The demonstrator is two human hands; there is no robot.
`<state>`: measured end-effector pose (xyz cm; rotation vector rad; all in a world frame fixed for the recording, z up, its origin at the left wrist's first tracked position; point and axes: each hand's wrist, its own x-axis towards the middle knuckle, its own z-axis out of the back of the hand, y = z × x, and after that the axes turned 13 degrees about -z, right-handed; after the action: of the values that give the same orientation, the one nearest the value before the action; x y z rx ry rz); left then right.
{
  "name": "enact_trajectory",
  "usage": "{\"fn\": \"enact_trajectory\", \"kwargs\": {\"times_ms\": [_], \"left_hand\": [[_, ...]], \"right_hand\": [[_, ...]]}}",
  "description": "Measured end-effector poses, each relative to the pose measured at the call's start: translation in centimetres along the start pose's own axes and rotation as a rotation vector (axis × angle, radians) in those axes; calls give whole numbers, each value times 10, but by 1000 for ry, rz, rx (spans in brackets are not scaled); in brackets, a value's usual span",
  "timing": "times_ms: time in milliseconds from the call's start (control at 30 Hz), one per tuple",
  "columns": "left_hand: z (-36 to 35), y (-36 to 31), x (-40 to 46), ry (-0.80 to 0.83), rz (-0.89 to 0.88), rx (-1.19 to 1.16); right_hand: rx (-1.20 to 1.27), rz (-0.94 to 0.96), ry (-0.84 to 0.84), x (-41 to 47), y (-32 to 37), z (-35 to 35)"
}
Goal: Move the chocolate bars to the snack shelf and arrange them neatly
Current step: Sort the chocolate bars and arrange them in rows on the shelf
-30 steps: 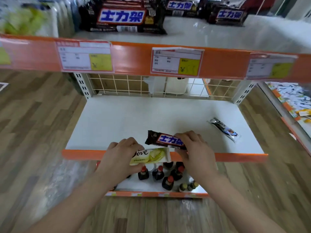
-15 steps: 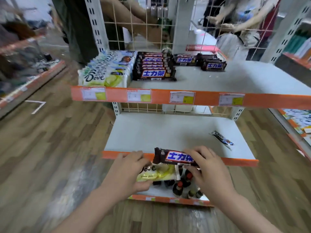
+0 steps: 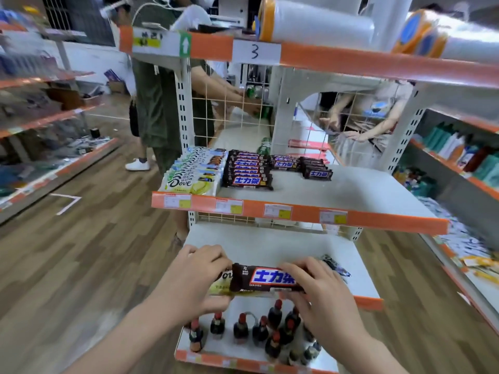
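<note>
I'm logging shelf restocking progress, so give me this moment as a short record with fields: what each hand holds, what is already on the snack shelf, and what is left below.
left hand: left hand grips a pale green Dove bar, mostly hidden
right hand: right hand grips a brown Snickers bar, held level above the lower shelf's front edge
snack shelf: snack shelf has a row of Dove bars at left, then Snickers stacks; right part bare
lower shelf: one dark Dove bar lying loose
bottom shelf: small dark bottles with red caps

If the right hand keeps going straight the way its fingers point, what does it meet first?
The right hand, holding the Snickers bar, points up-left toward the left hand, so it would likely meet the left hand's fingers first. Depth is unclear.
</note>
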<state>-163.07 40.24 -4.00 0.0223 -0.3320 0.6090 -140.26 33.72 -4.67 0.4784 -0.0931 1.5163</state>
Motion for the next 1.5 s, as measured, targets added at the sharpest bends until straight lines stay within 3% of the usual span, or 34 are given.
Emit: {"fn": "enact_trajectory", "kwargs": {"times_ms": [400, 767, 1200, 1500], "left_hand": [[12, 28, 23, -5, 15, -42], [20, 124, 97, 18, 81, 87], [15, 219, 164, -138, 273, 110], [12, 241, 191, -116, 297, 102]], "right_hand": [[8, -8, -36, 37, 0, 11], [-18, -49, 2, 151, -17, -13], [-2, -18, 163, 250, -33, -64], [21, 38, 201, 277, -25, -95]]}}
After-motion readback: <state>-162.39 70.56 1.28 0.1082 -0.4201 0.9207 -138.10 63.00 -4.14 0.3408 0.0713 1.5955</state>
